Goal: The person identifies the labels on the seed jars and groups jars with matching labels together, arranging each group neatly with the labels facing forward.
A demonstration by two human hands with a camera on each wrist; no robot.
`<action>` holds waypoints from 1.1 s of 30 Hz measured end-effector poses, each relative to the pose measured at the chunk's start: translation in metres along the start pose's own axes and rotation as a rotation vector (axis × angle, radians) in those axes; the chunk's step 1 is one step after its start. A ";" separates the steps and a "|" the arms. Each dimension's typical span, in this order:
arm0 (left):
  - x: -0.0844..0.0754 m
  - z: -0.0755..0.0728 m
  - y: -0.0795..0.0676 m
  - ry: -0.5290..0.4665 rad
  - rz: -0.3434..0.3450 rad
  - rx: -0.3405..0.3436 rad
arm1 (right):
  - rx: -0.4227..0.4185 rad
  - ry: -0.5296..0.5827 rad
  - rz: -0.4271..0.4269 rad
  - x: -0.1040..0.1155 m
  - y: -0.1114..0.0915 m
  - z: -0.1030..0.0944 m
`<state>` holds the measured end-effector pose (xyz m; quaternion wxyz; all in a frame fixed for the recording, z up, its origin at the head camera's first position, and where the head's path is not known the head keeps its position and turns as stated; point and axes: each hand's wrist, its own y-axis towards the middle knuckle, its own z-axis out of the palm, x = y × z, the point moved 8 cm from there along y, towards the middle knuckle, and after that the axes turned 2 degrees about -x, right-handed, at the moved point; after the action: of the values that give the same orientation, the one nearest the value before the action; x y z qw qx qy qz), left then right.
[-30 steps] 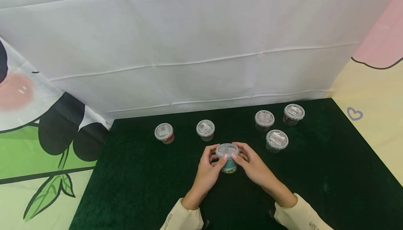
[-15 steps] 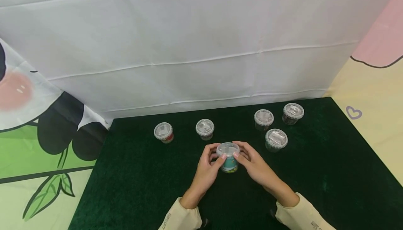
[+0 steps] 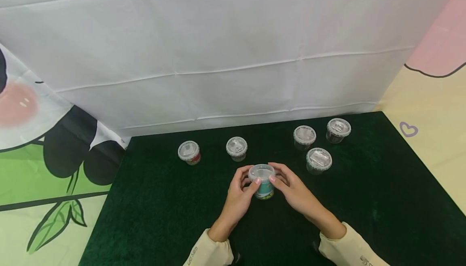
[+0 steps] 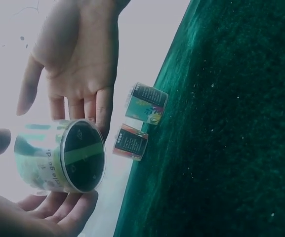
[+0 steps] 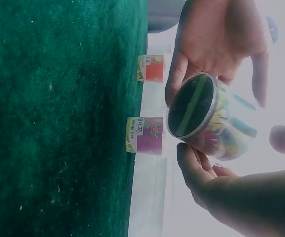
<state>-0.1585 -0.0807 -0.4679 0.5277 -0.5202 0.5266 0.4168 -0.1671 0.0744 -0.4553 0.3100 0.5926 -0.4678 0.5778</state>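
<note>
Both hands grip one clear plastic cup [image 3: 264,190] with a teal label and a translucent top, near the middle of the table in the head view. The left hand [image 3: 240,193] holds its left side and the right hand [image 3: 295,191] its right, thumbs on the near face and fingers round behind. In the left wrist view the same cup [image 4: 39,160] reads "little garden". Its dark round base with a green strip [image 5: 196,106] faces the right wrist camera, so the cup is raised off the table.
On the dark green tabletop [image 3: 164,217], several lidded cups stand beyond the hands: one with red on its side [image 3: 189,153], one in the middle [image 3: 236,148], and a cluster at right with a near cup [image 3: 318,160]. A white cloth [image 3: 218,47] hangs behind the table.
</note>
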 end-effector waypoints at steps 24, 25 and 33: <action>0.004 0.001 -0.001 0.019 -0.003 -0.020 | -0.008 -0.013 0.023 -0.007 -0.001 0.000; 0.004 0.001 -0.001 0.020 -0.004 -0.017 | -0.005 -0.012 0.024 -0.007 -0.001 0.000; 0.009 0.004 -0.002 -0.015 0.011 0.050 | 0.035 0.012 0.019 -0.008 -0.001 0.002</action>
<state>-0.1555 -0.0777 -0.4766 0.5423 -0.5006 0.5357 0.4104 -0.1642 0.0743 -0.4629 0.2971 0.5900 -0.4611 0.5925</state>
